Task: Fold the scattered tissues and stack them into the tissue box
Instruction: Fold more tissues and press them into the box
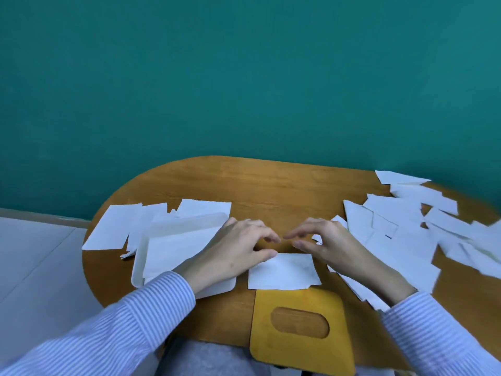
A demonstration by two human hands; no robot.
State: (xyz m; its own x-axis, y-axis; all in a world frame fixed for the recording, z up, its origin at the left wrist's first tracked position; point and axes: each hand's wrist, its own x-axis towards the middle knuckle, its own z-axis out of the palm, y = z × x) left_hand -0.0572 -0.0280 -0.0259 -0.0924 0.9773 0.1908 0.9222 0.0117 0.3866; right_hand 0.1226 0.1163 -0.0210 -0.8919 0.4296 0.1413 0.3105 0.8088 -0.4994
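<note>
A small folded white tissue (pixel 283 271) lies flat on the wooden table (pixel 271 185) in front of me. My left hand (pixel 238 248) hovers over its left far corner with fingers loosely curved, and the thumb tip touches the tissue's edge. My right hand (pixel 328 242) is just above the tissue's far right edge, fingers relaxed and holding nothing. The white tissue box (pixel 138 267) stands open at the left with folded tissues (pixel 173 248) inside; my left wrist crosses its near right corner. Several scattered tissues (pixel 401 226) cover the right side of the table.
A yellow lid (pixel 298 356) with an oval slot lies at the table's near edge, just below the folded tissue. A few loose tissues (pixel 113 226) lie behind and left of the box. A teal wall stands behind the table; pale floor shows at the left.
</note>
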